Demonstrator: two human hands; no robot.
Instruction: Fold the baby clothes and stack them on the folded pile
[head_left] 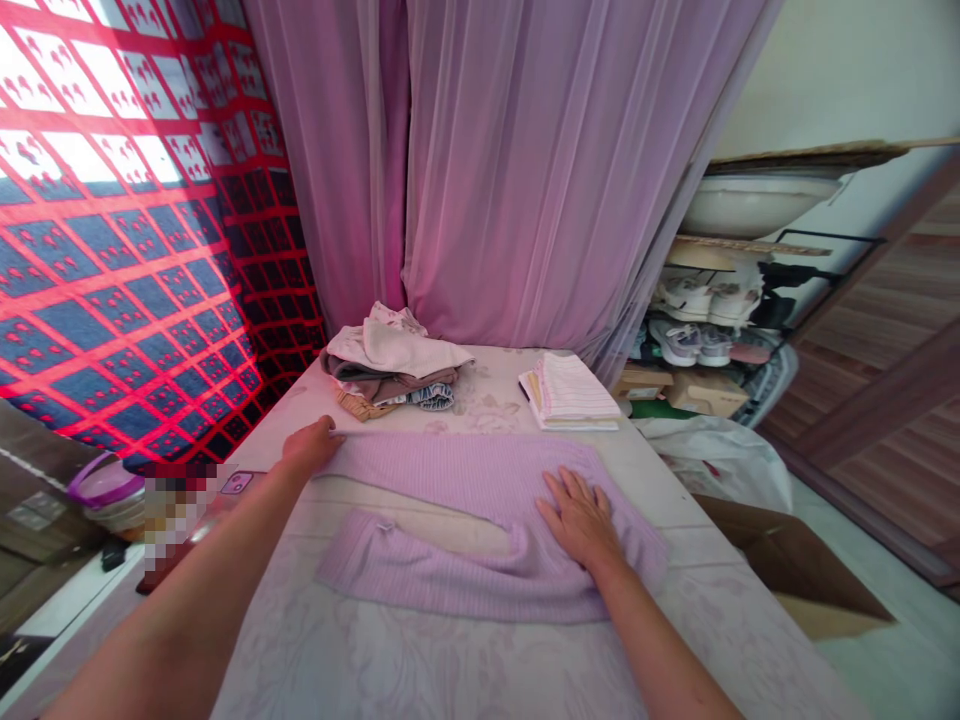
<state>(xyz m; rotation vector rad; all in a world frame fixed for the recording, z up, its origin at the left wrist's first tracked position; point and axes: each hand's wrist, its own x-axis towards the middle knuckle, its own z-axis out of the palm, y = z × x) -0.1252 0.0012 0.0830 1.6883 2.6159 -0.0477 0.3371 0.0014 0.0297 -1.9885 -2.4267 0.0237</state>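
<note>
Left arm (pixel 202 590) running nearest; left hand (pixel 309 445) pinching pants (pixel 450 460) at 10 o'clock; right hand (pixel 583 515), fingers open, likely anchoring at 3.

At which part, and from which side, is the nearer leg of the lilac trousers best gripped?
Probably pinch the near cuff from the left: this end lies loose and untouched, while the right hand rests on the upper part and the left hand is at the farther cuff.

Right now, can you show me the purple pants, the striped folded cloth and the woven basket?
Purple pants (pixel 465 468), head view: on the farther leg.
Striped folded cloth (pixel 574 385), head view: on its top.
Woven basket (pixel 363 406), head view: on its visible side.
</note>
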